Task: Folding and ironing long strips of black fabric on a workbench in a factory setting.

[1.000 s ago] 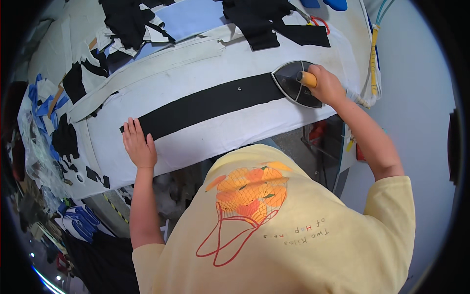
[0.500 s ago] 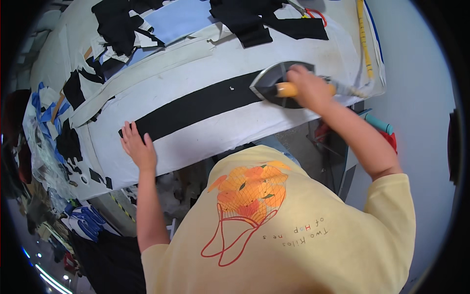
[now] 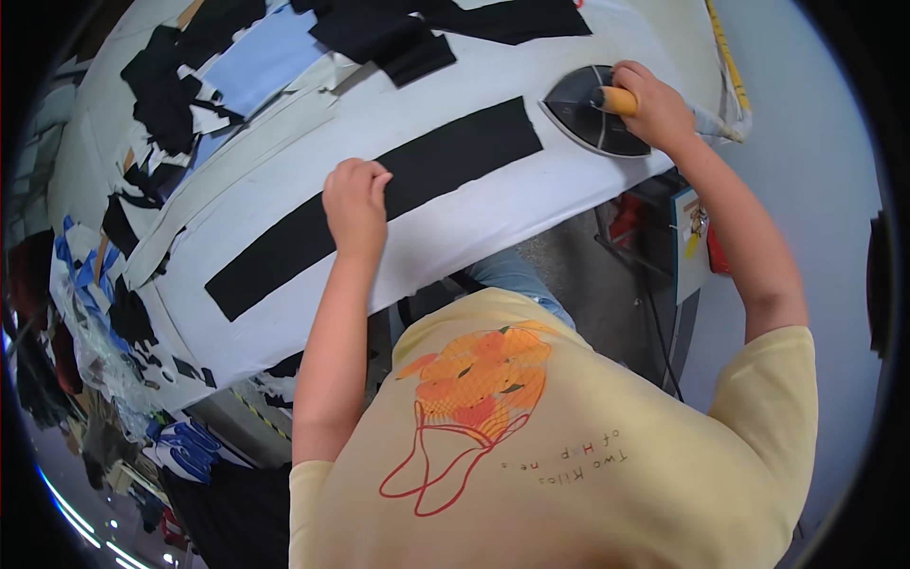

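A long black fabric strip lies slantwise on the white ironing table. My left hand rests on the strip near its middle, fingers curled and pressing the cloth down. My right hand grips the orange handle of a dark iron, which sits on the white surface just past the strip's right end. I wear a yellow printed shirt.
Black fabric scraps, a pale blue piece and grey-white strips lie at the table's far side. A yellow measuring tape hangs over the right end. Blue and black cloth piles sit at the left.
My left hand moved right from the table's near edge onto the middle of the black strip. The iron slid back off the strip's right end.
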Demonstrator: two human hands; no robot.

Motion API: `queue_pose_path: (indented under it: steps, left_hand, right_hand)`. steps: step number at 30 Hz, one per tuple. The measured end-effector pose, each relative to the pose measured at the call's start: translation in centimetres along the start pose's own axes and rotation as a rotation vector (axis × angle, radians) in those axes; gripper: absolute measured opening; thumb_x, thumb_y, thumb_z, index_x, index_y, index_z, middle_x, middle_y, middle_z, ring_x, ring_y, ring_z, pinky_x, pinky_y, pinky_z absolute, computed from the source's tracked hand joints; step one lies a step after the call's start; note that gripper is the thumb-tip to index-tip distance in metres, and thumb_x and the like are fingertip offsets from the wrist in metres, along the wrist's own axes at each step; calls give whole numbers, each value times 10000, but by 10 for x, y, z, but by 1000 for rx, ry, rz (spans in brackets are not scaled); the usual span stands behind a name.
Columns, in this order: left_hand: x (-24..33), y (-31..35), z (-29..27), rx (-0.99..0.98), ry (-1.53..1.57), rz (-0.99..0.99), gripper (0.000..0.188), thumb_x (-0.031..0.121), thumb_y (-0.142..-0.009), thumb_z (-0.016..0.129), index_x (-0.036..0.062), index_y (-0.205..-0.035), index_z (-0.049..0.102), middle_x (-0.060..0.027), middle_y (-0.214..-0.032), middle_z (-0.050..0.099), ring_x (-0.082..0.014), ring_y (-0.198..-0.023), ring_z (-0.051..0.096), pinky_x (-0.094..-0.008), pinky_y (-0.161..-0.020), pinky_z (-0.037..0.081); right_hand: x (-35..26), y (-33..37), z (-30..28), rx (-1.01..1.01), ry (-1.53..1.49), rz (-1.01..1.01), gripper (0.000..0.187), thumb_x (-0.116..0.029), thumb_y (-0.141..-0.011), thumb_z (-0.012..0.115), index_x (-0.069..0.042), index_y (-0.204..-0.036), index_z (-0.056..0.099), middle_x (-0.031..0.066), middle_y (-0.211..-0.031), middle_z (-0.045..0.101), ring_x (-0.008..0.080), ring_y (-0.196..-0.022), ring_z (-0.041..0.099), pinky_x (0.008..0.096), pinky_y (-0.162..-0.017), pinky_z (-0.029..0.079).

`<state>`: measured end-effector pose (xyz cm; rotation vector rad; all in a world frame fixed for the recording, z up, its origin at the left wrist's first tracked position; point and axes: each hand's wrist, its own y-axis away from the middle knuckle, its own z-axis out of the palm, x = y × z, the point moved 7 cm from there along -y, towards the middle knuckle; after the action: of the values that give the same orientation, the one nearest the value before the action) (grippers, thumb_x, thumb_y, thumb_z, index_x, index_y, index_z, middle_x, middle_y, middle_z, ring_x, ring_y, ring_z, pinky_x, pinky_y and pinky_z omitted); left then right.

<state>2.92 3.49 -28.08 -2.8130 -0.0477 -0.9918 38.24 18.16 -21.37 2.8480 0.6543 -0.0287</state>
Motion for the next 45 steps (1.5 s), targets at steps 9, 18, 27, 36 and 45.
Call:
queue_pose_path:
  steps: [9,18,27,36,45]
  left_hand:
    - [-36,110,-70,-114,160,-283,410,230,-963,396,27,-623,500,-115,-679,533,-281,-665,520,-374,-635,386]
    - [-29,141,-55,-21,30,-358,266,147,-932,461,13,-706,501,-136,-786,553,-316,-770,516,-409,-725,403]
    - [-41,100,-50,-84,-361,-222,563,192,-899,528,86,-1426,363,-147,-1513,283,-339,-1406,235,-476,-1121,203]
    - [-134,154,-132,19,-520,-328,591,200,-921,495,63,-1460,295,-142,-1524,270,-318,-1414,235,-455,-1145,181]
    - [-180,171,-163,-30,-562,-290,566,238,-903,530,130,-1436,374,-94,-1502,328,-305,-1400,264,-469,-1137,206]
  right_hand:
    - [-69,13,-13,-63,-117,-114,376,-25,-712,669,-118,-1054,544,120,-1164,555,365,-939,619,454,-789,504]
    - [-151,7,19,-182,-175,-209,176,-50,-793,575,-44,-964,532,150,-917,591,361,-751,644,461,-640,516]
    - [-71,4,14,-207,-99,20,248,-85,-757,656,-101,-975,538,108,-1023,590,361,-942,593,445,-776,485]
    - [-215,-5,-10,-338,-146,-200,311,-159,-773,712,-88,-1024,542,130,-1064,574,350,-957,605,438,-793,495]
    - [-357,-23,28,-254,-108,-389,124,-30,-799,541,-49,-915,502,139,-927,587,352,-757,637,456,-631,512]
